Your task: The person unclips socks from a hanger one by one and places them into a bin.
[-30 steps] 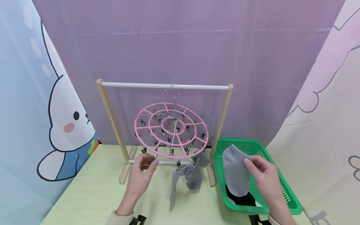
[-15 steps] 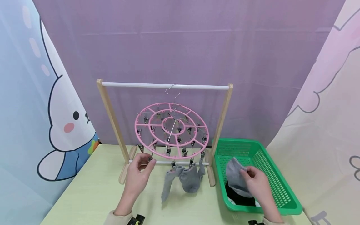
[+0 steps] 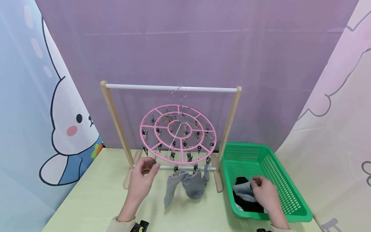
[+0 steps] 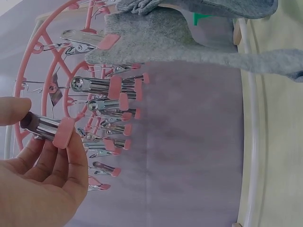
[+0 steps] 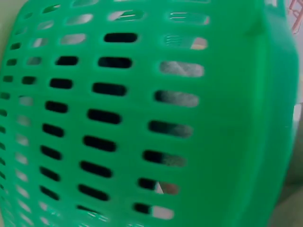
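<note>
In the head view, my left hand (image 3: 141,182) is at the front left of a pink round clip hanger (image 3: 182,162). The left wrist view shows its thumb and fingers pinching a metal clip (image 4: 46,128) with pink tips. My right hand (image 3: 266,195) is low inside the green basket (image 3: 249,144), where it pinches the edge of a grey sock (image 3: 244,190). That sock overlaps dark black cloth (image 3: 246,205) in the basket. Grey socks (image 3: 193,187) hang from clips at the hanger's front right. In the right wrist view, the basket wall (image 5: 227,109) hides most of the right hand's work.
The hanger hooks over the white bar (image 3: 145,87) of a wooden-legged stand (image 3: 116,119) on a pale table (image 3: 87,193). Several free clips (image 4: 111,104) dangle from the rings. A purple curtain (image 3: 185,42) closes off the back.
My right hand has gone down into the basket with the grey sock, which now lies lower and partly folded. The hanger has turned a little and its hanging socks have shifted left. The left hand keeps its clip.
</note>
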`<state>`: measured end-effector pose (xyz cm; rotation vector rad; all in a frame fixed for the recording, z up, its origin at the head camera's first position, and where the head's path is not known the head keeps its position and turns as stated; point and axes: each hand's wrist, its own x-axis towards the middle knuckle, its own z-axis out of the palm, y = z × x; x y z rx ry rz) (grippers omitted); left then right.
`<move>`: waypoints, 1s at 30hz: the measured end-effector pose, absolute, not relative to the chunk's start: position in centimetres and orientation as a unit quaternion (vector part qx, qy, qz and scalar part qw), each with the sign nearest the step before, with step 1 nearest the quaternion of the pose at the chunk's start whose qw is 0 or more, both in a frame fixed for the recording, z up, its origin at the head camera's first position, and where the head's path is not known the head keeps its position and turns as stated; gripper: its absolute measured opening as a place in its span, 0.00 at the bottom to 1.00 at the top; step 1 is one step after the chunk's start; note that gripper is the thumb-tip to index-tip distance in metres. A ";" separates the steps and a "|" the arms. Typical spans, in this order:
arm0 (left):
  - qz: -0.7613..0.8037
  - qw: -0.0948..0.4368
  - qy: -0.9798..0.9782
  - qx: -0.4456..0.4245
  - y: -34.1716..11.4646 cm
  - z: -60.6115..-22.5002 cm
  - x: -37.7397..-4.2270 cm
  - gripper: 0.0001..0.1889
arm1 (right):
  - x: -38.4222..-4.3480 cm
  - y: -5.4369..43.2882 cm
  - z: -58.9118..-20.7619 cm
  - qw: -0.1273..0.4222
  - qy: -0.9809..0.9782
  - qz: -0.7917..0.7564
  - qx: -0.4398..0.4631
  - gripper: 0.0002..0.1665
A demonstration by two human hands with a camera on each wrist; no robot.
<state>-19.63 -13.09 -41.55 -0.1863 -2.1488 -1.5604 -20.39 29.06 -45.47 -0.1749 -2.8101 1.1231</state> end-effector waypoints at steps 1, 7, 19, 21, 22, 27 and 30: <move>-0.569 0.237 -0.784 -0.068 -13.2 -41.5 -19.7 0.12 | -20.3 28.9 -45.3 0.059 -0.925 0.370 -0.059 0.19; -0.569 0.230 -0.786 -0.070 -13.5 -41.5 -19.8 0.13 | -19.2 27.2 -43.6 0.099 -0.924 0.367 -0.049 0.17; -0.577 0.221 -0.782 -0.080 -14.2 -41.4 -20.1 0.13 | -17.5 21.5 -40.7 0.174 -0.886 0.430 0.002 0.12; -0.578 0.222 -0.781 -0.084 -14.2 -41.5 -20.2 0.13 | -17.3 20.6 -40.4 0.178 -0.877 0.446 0.015 0.11; -0.578 0.223 -0.780 -0.086 -14.3 -41.5 -20.2 0.13 | -17.1 20.1 -40.3 0.177 -0.872 0.456 0.024 0.11; -0.578 0.229 -0.777 -0.102 -14.4 -41.6 -20.3 0.14 | -16.7 17.9 -40.3 0.171 -0.850 0.494 0.061 0.10; -0.579 0.231 -0.774 -0.112 -14.5 -41.7 -20.4 0.14 | -16.5 16.6 -40.4 0.162 -0.836 0.519 0.080 0.11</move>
